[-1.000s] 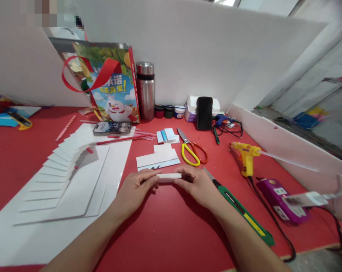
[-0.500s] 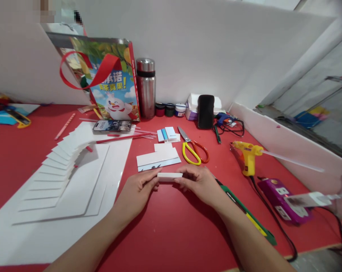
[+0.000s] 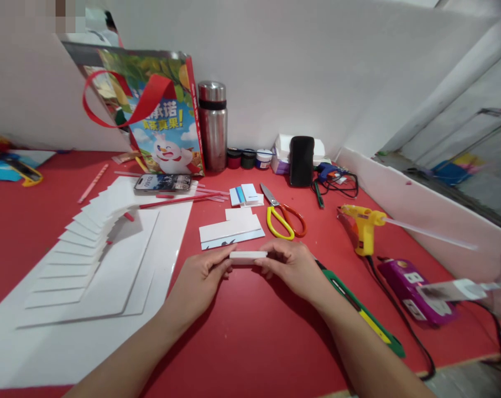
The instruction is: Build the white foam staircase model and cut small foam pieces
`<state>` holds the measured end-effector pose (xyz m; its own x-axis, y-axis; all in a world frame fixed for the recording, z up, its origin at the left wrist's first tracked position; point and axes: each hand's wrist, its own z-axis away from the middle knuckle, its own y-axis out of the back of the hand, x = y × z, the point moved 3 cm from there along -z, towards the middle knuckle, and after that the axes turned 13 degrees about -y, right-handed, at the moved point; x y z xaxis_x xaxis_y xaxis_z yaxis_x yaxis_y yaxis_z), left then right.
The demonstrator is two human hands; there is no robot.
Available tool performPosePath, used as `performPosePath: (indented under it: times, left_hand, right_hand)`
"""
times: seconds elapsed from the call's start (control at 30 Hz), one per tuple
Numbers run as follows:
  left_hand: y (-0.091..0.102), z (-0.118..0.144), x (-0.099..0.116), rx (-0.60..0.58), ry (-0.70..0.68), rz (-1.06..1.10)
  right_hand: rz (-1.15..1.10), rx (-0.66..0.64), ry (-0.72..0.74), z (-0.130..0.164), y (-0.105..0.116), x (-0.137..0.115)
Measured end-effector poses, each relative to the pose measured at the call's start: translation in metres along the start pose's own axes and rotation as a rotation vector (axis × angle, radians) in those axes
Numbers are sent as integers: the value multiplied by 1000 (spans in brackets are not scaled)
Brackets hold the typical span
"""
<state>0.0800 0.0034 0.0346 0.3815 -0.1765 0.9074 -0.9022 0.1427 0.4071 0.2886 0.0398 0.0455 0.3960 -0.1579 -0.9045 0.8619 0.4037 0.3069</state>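
Between my two hands is a small white foam board piece (image 3: 248, 258), seen edge-on just above the red table (image 3: 242, 342). My left hand (image 3: 204, 276) pinches its left end, fingers closed. At the other end, my right hand (image 3: 290, 265) is closed on it in the same way, thumb below and fingers above. Just beyond lie white board pieces (image 3: 229, 232), one with a light-blue strip. Scissors (image 3: 281, 218) with one yellow and one orange handle rest behind my right hand. A green utility knife (image 3: 360, 309) lies beside my right forearm, its tip partly hidden.
At left, a fanned stair of white board strips (image 3: 74, 249) stands on a white sheet (image 3: 30, 354). A yellow glue gun (image 3: 364, 224) and purple power pack (image 3: 416, 293) with cables are at right. Behind stand a phone (image 3: 163, 183), gift bag (image 3: 167, 127), steel flask (image 3: 214, 132) and paint jars (image 3: 248, 159).
The view has shifted very slightly, so things sit a little higher in it. Both hands keep the same hold on the white foam board piece.
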Motion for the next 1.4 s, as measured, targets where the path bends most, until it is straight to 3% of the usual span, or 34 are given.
performPosePath:
  times: [0.43,0.57,0.67,0.83,0.93,1.03,1.13,1.4]
  left_hand:
    - [1,-1,2,15,-31,2]
    - [4,-2,7,26,-22,141]
    - [6,-2,12,35,15,280]
    - [7,0,20,41,-19,307]
    - [6,1,19,22,62,326]
    - [6,1,16,31,185,368]
    - [6,1,14,41,240,389]
    - [3,2,17,43,201,429]
  right_hand:
    - [-37,-19,-41,2,-1,-4]
    - [-89,-24,-74,5,-1,-10]
    - [-152,-87,-147,6,-2,-11]
    - [-256,-196,-246,2,-6,-3]
    - [-123,-105,-126,3,-4,-5]
    - [117,32,139,9,-3,-17]
    - [298,30,316,18,-9,-27]
    - [493,42,382,20,-18,-26]
